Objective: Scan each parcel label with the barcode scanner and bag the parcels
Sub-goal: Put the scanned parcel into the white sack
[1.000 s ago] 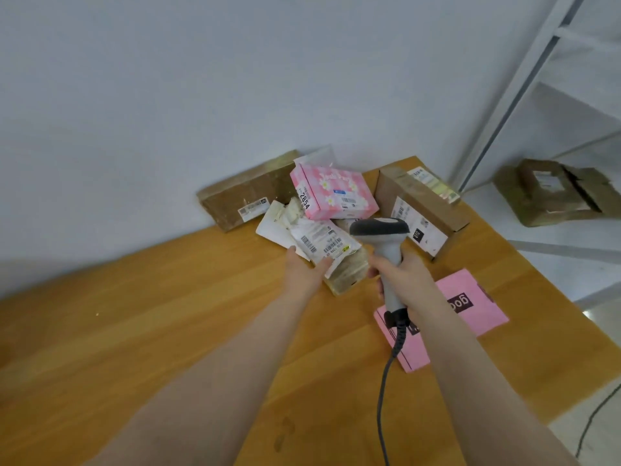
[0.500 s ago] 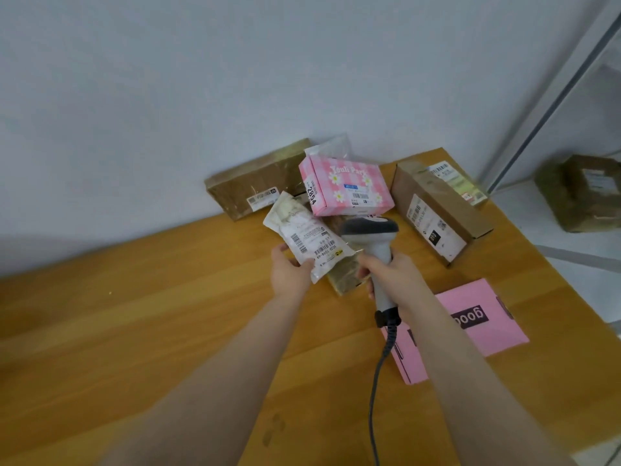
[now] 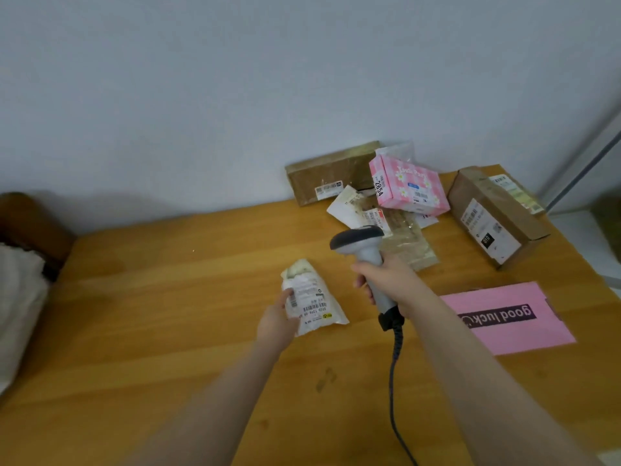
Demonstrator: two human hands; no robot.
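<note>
My left hand holds a small white soft parcel by its left edge, label and barcode facing up, low over the wooden table. My right hand grips the handle of a grey barcode scanner, its dark head pointing left and away, to the right of the parcel. Its black cable trails toward me. The pile of parcels at the back right holds a pink box, a long brown box, a brown box and flat packets.
A pink "good luck" mailer bag lies flat at the right. A white cloth and a brown rounded object sit off the table's left end. A wall runs behind the table; a metal shelf post stands at far right.
My left hand has carried the white parcel out of the pile, left and toward me. The scanner hand stayed near the pile. The view has swung left.
</note>
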